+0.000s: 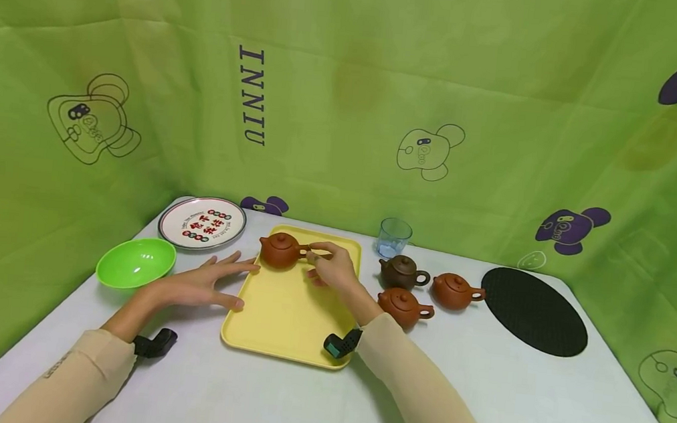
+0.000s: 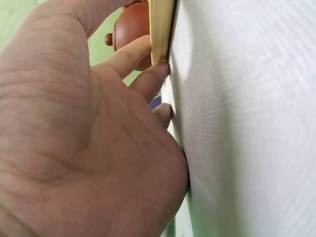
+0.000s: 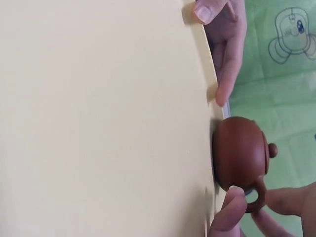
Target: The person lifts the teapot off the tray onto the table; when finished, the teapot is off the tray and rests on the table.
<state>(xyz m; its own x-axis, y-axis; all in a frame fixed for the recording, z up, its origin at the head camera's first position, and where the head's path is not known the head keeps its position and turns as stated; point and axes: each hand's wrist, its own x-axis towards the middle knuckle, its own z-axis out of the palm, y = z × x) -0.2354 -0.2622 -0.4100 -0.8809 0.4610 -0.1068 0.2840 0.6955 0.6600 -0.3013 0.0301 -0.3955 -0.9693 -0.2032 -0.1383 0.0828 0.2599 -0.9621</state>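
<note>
A reddish-brown teapot (image 1: 279, 251) stands at the far left corner of a yellow tray (image 1: 286, 321), its handle pointing right. My right hand (image 1: 333, 267) pinches that handle between thumb and fingers, as the right wrist view shows with the teapot (image 3: 240, 152) at the tray's edge. My left hand (image 1: 202, 282) lies spread along the tray's left side, thumb and fingertips touching the rim. In the left wrist view the palm (image 2: 113, 163) faces the camera and the fingers are mostly straight against the tray edge (image 2: 160, 29).
Right of the tray stand a dark brown teapot (image 1: 401, 273) and two reddish ones, one nearer (image 1: 404, 309), one farther right (image 1: 454, 291). Behind is a clear glass (image 1: 393, 238). A black round mat (image 1: 534, 311) lies right; a green bowl (image 1: 136, 264) and patterned plate (image 1: 202, 224) sit left.
</note>
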